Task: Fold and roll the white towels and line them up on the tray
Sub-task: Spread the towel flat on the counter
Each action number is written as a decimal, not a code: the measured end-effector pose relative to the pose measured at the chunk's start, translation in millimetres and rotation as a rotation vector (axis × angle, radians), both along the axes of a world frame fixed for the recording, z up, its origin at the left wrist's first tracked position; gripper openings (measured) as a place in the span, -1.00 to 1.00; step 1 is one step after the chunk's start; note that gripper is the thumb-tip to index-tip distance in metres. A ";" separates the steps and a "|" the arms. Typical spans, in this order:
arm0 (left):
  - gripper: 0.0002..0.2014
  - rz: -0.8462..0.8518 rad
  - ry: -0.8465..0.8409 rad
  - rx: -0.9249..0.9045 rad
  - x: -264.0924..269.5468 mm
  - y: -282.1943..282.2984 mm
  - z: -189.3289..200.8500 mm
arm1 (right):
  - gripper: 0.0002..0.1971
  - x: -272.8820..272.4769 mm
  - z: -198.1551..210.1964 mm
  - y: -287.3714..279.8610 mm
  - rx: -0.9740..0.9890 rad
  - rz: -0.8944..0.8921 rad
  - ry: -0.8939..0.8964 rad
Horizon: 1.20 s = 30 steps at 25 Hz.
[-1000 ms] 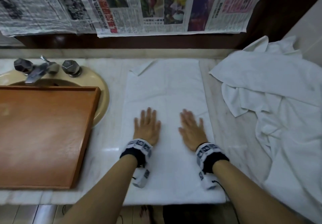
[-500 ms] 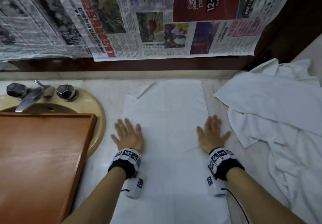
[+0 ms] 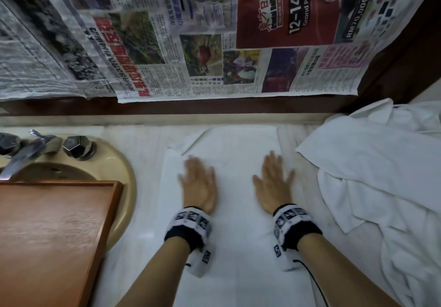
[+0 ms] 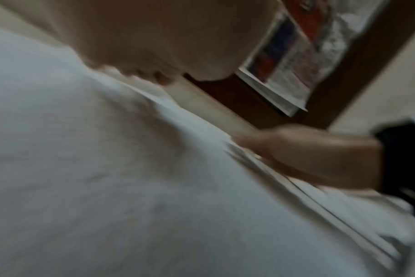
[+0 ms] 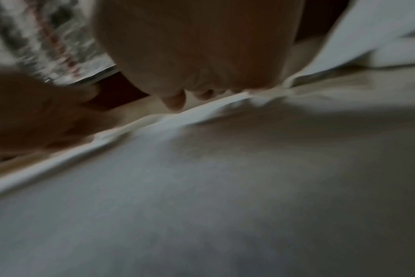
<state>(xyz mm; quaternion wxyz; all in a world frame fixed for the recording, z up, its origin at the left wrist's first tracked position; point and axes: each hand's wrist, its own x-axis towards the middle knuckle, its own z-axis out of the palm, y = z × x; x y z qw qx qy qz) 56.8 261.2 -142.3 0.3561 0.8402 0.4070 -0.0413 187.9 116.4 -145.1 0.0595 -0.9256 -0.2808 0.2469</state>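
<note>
- Towel, white, flat, long and rectangular (image 3: 238,223), lay spread down the centre of the head view on the pale marble counter (image 3: 148,154), its far left corner turned over.
- Left hand (image 3: 199,187), palm down with fingers straight, pressed flat on the towel's left half, blurred; same hand seen close in the left wrist view (image 4: 154,37), fingertips (image 4: 140,74) touching the cloth.
- Right hand (image 3: 273,185), likewise flat and holding nothing, lay on the towel's right half, well apart from the left; seen close in the right wrist view (image 5: 201,46).
- Rumpled heap of white towels (image 3: 381,187) filled the right side of the frame, just beside the flat towel.
- Brown wooden rectangular tray (image 3: 47,235) sat at lower left, over the beige round sink (image 3: 124,175).
- Chrome tap with faceted handles (image 3: 31,149) stood at left, above the tray.
- Newspaper sheets (image 3: 191,44) hung across the top.
</note>
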 end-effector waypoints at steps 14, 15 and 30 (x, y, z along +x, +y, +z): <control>-0.40 -0.380 -0.040 -0.079 32.4 14.0 1.0 | -0.39 14.1 7.7 42.7 0.097 0.255 0.044; -0.41 -0.425 -0.037 -0.084 40.3 14.6 -1.6 | -0.39 16.1 6.1 49.5 0.101 0.313 0.071; -0.49 -0.314 0.169 0.146 57.5 79.4 -21.1 | -0.40 59.6 -14.0 81.5 0.011 0.355 0.033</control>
